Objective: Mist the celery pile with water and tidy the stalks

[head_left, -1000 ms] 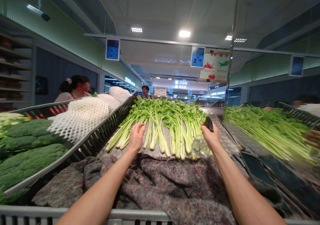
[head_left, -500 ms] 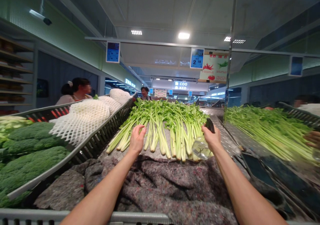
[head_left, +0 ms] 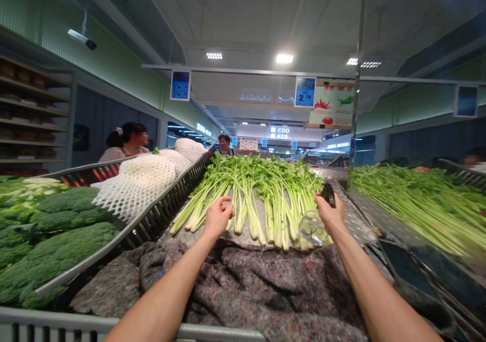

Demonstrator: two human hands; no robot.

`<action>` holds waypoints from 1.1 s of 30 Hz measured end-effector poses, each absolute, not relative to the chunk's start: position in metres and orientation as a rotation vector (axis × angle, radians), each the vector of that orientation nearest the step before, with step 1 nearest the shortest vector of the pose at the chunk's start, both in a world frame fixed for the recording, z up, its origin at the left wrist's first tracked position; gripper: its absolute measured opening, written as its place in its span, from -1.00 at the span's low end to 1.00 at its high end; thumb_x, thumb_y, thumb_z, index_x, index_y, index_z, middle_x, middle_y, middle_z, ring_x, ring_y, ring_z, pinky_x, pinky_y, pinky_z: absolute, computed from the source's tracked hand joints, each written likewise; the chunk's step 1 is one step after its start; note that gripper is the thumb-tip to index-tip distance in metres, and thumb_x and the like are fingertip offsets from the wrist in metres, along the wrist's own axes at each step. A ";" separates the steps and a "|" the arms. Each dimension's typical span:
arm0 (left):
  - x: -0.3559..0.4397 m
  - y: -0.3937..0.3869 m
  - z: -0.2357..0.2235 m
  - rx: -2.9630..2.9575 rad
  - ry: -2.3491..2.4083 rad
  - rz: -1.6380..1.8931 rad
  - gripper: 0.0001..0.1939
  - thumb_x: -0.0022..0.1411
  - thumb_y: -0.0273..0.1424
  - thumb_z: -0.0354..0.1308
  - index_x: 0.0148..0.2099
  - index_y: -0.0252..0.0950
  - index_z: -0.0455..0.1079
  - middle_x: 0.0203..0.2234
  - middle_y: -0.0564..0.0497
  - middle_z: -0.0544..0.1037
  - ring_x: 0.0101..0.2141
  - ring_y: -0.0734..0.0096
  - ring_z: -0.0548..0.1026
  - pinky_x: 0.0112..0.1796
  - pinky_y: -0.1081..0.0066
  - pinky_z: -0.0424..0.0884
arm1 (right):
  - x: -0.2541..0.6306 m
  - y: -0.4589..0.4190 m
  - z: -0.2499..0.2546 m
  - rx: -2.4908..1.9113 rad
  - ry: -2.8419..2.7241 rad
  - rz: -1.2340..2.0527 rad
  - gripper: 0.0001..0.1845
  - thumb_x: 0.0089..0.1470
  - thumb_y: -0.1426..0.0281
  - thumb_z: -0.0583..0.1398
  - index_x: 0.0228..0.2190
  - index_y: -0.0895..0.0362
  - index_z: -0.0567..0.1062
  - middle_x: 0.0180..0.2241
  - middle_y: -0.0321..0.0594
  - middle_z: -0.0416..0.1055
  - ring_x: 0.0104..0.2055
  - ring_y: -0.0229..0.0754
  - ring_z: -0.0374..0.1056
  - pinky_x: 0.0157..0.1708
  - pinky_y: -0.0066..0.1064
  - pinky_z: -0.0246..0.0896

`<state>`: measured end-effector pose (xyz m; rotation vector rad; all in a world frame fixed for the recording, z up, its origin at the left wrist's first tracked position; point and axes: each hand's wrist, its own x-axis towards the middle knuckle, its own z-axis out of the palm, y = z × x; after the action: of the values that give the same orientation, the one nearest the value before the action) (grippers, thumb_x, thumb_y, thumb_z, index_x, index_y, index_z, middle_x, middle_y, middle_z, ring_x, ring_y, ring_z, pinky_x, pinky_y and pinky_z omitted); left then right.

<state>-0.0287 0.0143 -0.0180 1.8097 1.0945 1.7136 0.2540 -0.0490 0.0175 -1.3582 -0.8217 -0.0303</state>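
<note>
My right hand (head_left: pixel 331 213) is wrapped around the neck of a clear spray bottle (head_left: pixel 313 228) with a black spray head. The bottle is tilted, its round transparent body hanging over the right-hand stalk ends. My left hand (head_left: pixel 219 216) hovers above the celery, fingers loosely bent, holding nothing that I can see. Between and beyond both hands lies a wide layer of celery (head_left: pixel 271 195), leaves toward the back and pale cut ends toward me. It rests on a patterned metal shelf (head_left: pixel 178 237). A crumpled grey felt blanket (head_left: pixel 261 286) lies below my hands.
At left, a black crate (head_left: pixel 140 223) holds broccoli (head_left: pixel 72 248) and vegetables in white foam netting (head_left: pixel 138 177). A mirror panel (head_left: pixel 410 241) on the right reflects the celery. Price signs (head_left: pixel 305 92) hang overhead. Two people (head_left: pixel 127 139) stand beyond the crates.
The view has shifted slightly, so everything sits farther right in it. My left hand's fingers are a little more curled. The spray bottle stays in my right hand.
</note>
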 end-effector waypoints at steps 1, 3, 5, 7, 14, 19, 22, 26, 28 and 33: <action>-0.028 0.014 -0.018 1.822 1.106 1.689 -0.74 -0.02 -0.31 0.01 -0.25 -0.32 0.27 -0.73 0.14 0.37 -0.63 0.46 0.38 -0.46 0.42 0.32 | 0.254 -0.049 0.017 -1.355 -0.820 -0.030 -0.65 -0.32 0.29 0.12 -0.38 0.10 0.47 -0.51 -0.29 0.35 -0.47 -0.20 0.21 -0.48 -0.42 0.03; -0.028 0.015 -0.019 1.852 1.152 1.698 -0.73 -0.04 -0.33 0.03 -0.24 -0.31 0.27 -0.72 0.16 0.35 -0.63 0.47 0.36 -0.46 0.43 0.30 | 0.254 -0.048 0.017 -1.348 -0.813 -0.027 -0.65 -0.34 0.29 0.13 -0.39 0.12 0.47 -0.51 -0.29 0.35 -0.46 -0.19 0.22 -0.49 -0.42 0.04; -0.028 0.016 -0.020 1.860 1.207 1.739 -0.68 -0.08 -0.33 0.06 -0.20 -0.31 0.26 -0.65 0.14 0.37 -0.57 0.47 0.37 -0.42 0.41 0.31 | 0.255 -0.048 0.017 -1.337 -0.798 -0.019 -0.65 -0.35 0.29 0.14 -0.40 0.13 0.48 -0.53 -0.29 0.34 -0.46 -0.20 0.22 -0.50 -0.43 0.04; -0.027 0.016 -0.020 1.851 1.255 1.773 -0.61 -0.11 -0.33 0.09 -0.16 -0.32 0.24 -0.53 0.08 0.40 -0.48 0.44 0.39 -0.36 0.39 0.32 | 0.254 -0.047 0.017 -1.322 -0.783 0.005 -0.63 -0.36 0.29 0.16 -0.39 0.15 0.48 -0.55 -0.29 0.33 -0.49 -0.21 0.22 -0.52 -0.43 0.04; -0.027 0.011 -0.019 1.909 1.308 1.784 -0.55 -0.02 -0.29 0.05 -0.06 -0.36 0.19 -0.21 -0.13 0.39 -0.23 0.30 0.36 -0.18 0.27 0.28 | 0.244 -0.051 0.023 -1.205 -0.775 0.053 -0.63 -0.37 0.32 0.18 -0.38 0.15 0.49 -0.54 -0.29 0.36 -0.53 -0.25 0.21 -0.54 -0.45 0.08; -0.029 0.011 -0.016 1.903 1.349 1.859 -0.55 0.00 -0.28 0.03 -0.04 -0.37 0.17 -0.13 -0.16 0.33 -0.13 0.26 0.31 -0.09 0.23 0.22 | 0.243 -0.053 0.024 -1.219 -0.837 -0.035 -0.65 -0.35 0.34 0.16 -0.38 0.14 0.49 -0.50 -0.29 0.38 -0.49 -0.23 0.24 -0.50 -0.44 0.09; -0.029 0.011 -0.015 1.917 1.366 1.872 -0.55 0.01 -0.27 0.02 -0.05 -0.36 0.17 -0.13 -0.15 0.33 -0.11 0.25 0.30 -0.08 0.23 0.21 | 0.246 -0.052 0.023 -1.251 -0.827 -0.023 -0.65 -0.36 0.33 0.16 -0.39 0.14 0.49 -0.52 -0.29 0.38 -0.49 -0.22 0.24 -0.52 -0.44 0.08; -0.028 0.010 -0.016 1.948 1.357 1.846 -0.56 0.02 -0.26 0.02 -0.05 -0.37 0.18 -0.13 -0.16 0.33 -0.12 0.25 0.30 -0.08 0.22 0.21 | 0.245 -0.053 0.024 -1.270 -0.788 0.011 -0.63 -0.37 0.30 0.18 -0.40 0.15 0.50 -0.55 -0.28 0.37 -0.51 -0.22 0.23 -0.55 -0.44 0.06; -0.028 0.009 -0.016 1.950 1.354 1.840 -0.57 0.03 -0.26 0.01 -0.06 -0.37 0.18 -0.14 -0.16 0.33 -0.11 0.25 0.30 -0.07 0.22 0.21 | 0.243 -0.053 0.024 -1.263 -0.790 -0.005 -0.63 -0.37 0.29 0.17 -0.40 0.15 0.50 -0.55 -0.28 0.37 -0.51 -0.21 0.23 -0.55 -0.44 0.05; -0.027 0.009 -0.015 1.946 1.365 1.836 -0.57 0.03 -0.26 0.00 -0.06 -0.36 0.19 -0.14 -0.15 0.33 -0.10 0.25 0.30 -0.06 0.23 0.20 | 0.241 -0.054 0.025 -1.240 -0.813 -0.069 -0.67 -0.36 0.32 0.14 -0.41 0.12 0.49 -0.52 -0.29 0.38 -0.47 -0.19 0.24 -0.50 -0.42 0.06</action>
<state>-0.0274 0.0087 -0.0152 1.9461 1.3654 1.8362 0.2406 -0.0545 0.0248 -1.2401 -0.8126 -0.0690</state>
